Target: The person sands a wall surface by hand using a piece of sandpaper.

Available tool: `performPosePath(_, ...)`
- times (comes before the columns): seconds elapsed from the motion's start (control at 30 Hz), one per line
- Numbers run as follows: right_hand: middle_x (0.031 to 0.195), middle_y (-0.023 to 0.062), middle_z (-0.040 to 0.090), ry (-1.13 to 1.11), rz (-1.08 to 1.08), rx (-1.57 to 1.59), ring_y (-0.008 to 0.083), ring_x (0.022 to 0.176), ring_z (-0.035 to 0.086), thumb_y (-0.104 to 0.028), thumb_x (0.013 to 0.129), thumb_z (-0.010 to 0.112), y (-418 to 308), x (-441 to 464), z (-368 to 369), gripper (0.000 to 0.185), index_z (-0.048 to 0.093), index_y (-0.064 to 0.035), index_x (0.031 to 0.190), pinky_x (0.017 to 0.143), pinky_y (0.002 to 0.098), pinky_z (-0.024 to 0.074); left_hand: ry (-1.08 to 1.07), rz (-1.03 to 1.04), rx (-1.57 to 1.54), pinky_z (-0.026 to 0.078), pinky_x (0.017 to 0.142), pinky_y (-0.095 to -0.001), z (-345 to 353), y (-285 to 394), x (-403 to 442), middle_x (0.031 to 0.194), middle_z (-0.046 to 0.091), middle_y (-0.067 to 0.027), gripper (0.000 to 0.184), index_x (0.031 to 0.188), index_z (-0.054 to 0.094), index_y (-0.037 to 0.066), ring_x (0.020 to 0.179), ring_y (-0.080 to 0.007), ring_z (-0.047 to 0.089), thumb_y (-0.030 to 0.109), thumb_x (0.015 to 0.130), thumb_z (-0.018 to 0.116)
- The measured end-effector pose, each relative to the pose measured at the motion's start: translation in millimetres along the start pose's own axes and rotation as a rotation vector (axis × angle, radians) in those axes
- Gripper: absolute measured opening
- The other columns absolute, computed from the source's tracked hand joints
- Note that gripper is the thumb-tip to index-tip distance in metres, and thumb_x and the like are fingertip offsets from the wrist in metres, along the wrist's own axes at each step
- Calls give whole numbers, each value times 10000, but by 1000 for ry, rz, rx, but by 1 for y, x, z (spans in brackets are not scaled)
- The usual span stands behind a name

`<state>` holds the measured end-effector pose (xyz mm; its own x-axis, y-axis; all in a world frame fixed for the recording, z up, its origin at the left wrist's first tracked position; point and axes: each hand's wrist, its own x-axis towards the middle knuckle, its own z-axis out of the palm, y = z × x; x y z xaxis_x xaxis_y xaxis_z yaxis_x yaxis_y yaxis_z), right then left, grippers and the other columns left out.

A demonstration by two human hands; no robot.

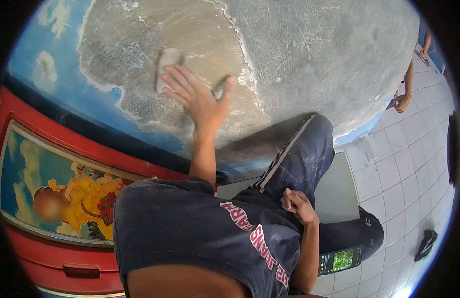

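My left hand [202, 102] reaches up to the wall [309, 54], its fingers pressed over a pale grey sanding block [169, 59]. Motion blurs the block, and my fingers cover its lower side. Beneath them lies a rough, scraped brownish-grey patch [205, 30] with a ragged, chipped border. A small blurred dark-and-white spot [219, 93] shows beside my thumb; I cannot tell what it is. Over my lap, my right hand [299, 206] is loosely closed, with nothing visible in it. A phone [342, 260] with a lit screen lies by my right forearm.
A red cabinet [51, 260] with a picture panel [36, 188] stands close on the left. Light tiles [394, 174] cover the floor at right, where a black object [426, 245] lies. Other people's hands [402, 103] show at the upper right, around the wall's edge.
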<state>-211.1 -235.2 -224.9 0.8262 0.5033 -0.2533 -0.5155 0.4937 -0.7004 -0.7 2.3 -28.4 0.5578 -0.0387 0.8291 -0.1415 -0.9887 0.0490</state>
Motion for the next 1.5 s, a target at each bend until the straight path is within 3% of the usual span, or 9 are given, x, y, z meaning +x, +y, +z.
performPosePath(0.13, 598, -35, 404, -13, -5, -18, 87, 566, 321, -396, 1017, 532, 1, 1, -3, 510, 510, -112, 594, 536, 256, 238, -221, 168, 20, -127, 1112, -675, 20, 11, -37, 1569, -75, -381, 1182, 1510, 29, -142, 1462, -501, -164, 725, 867, 511)
performPosePath(0.27, 594, -35, 400, -8, 9, 17, 85, 560, 317, -392, 1019, 529, -1, -3, 1, 512, 509, -112, 590, 533, 256, 234, -238, 90, -17, -129, 1106, -680, -5, 3, -9, 1568, -66, -384, 1186, 1506, 28, -149, 1460, -502, -171, 728, 868, 508)
performPosePath(0.43, 589, -34, 397, -37, -3, 19, 83, 558, 314, -379, 1023, 527, -3, 1, 0, 506, 514, -107, 596, 532, 257, 236, -4, 40, -10, -127, 1128, -643, 1, 14, 3, 1583, -63, -359, 1195, 1516, 22, -129, 1473, -467, -169, 743, 859, 508)
performPosePath(0.57, 590, -35, 398, -30, -17, 2, 83, 560, 314, -374, 1024, 526, -3, 1, 0, 501, 517, -106, 602, 536, 254, 239, -127, 161, 68, -103, 1137, -648, 7, 13, -15, 1567, -117, -372, 1263, 1527, -64, -78, 1464, -489, -171, 724, 816, 603)
performPosePath(0.67, 590, -34, 399, -30, -13, 44, 85, 561, 316, -375, 1024, 526, -2, -2, 1, 502, 518, -103, 601, 540, 252, 241, -190, 49, -20, -127, 1122, -652, -14, 4, 1, 1568, -100, -377, 1220, 1511, -39, -128, 1456, -501, -184, 740, 858, 518)
performPosePath(0.77, 592, -34, 403, -9, 9, 29, 86, 562, 321, -379, 1022, 529, -3, -2, 2, 503, 522, -101, 603, 538, 253, 243, 26, -17, -131, -129, 1119, -658, -20, 4, 17, 1563, -107, -382, 1207, 1507, -34, -135, 1452, -507, -188, 744, 869, 492)
performPosePath(1.07, 608, -33, 412, -23, -22, 21, 85, 567, 335, -378, 1021, 531, -2, -3, 0, 500, 517, -103, 604, 534, 251, 249, -113, 44, 16, -119, 1126, -656, -13, 4, 10, 1557, -117, -388, 1189, 1504, -45, -136, 1455, -503, -179, 726, 882, 487)
performPosePath(1.27, 589, -36, 387, -9, 1, 18, 87, 559, 319, -381, 1021, 528, -5, 1, 1, 503, 504, -107, 600, 531, 257, 244, 140, -42, -37, -114, 1127, -655, -14, 7, 32, 1560, -100, -390, 1163, 1508, -30, -134, 1458, -502, -171, 718, 893, 468)
performPosePath(1.5, 579, -35, 382, -20, -5, 27, 91, 556, 315, -380, 1022, 525, -3, -1, 0, 506, 503, -105, 597, 532, 261, 238, -139, 129, 54, -122, 1113, -668, 19, 7, -24, 1563, -92, -386, 1138, 1503, -47, -139, 1458, -508, -163, 703, 917, 447)
